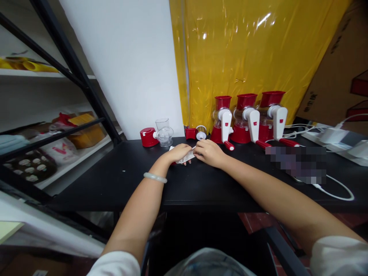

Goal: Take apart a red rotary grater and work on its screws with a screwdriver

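Note:
My left hand [180,152] is closed around a white crank handle [188,156], mostly covered by the fingers, with a bit of red showing under the palm. My right hand [210,153] is beside it, fingers curled and pinched at the handle's right end; whatever they hold is hidden. Behind the hands are a red grater base [148,137], a clear plastic grater body [165,134], a small red part [191,133] and a metal grater drum [201,131] with a white end.
Three assembled red-and-white rotary graters [222,120] stand at the back right. A blurred-out device [299,163] with a white cable and a power strip [313,136] lie farther right on the black table [115,180]. A black-framed shelf [77,76] borders the left.

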Demonstrator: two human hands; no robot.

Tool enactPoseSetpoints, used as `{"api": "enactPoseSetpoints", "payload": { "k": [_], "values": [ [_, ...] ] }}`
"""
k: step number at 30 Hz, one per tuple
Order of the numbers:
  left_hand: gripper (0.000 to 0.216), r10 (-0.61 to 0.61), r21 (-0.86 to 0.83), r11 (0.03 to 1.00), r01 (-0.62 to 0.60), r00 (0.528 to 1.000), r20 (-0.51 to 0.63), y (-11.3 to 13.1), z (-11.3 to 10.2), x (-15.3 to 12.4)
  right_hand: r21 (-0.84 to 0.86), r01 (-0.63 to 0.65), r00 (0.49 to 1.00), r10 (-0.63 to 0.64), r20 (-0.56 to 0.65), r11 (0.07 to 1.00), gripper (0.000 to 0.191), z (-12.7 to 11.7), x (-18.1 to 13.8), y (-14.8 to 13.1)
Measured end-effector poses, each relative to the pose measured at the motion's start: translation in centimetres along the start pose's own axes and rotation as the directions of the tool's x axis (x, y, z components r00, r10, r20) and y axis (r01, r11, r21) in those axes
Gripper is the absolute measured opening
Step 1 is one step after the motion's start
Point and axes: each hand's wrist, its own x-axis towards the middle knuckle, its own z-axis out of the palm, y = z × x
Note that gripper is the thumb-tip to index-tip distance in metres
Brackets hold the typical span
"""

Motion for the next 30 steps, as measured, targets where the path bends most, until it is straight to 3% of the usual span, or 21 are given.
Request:
{"api": "enactPoseSetpoints", "payload": {
  "k": [9,20,30],
  "values": [
    [0.035,-0.085,-0.033,0.996,0.085,0.996,0.007,1.2,0.0,-0.8,-0.082,0.056,0.998,-0.058,-0.021,0.995,0.021,0.1,0.1,0.0],
    [0.038,-0.185,0.021,0.982,0.185,0.983,-0.011,1.1,-0.2,-0.5,-0.041,0.030,0.999,-0.030,0.024,0.999,0.021,-0.2,0.1,-0.2],
    [0.040,-0.150,0.038,0.988,0.150,0.989,-0.008,1.2,0.0,-0.7,0.013,0.009,0.997,-0.010,0.071,1.000,0.019,0.0,0.0,-0.3]
  ]
}}
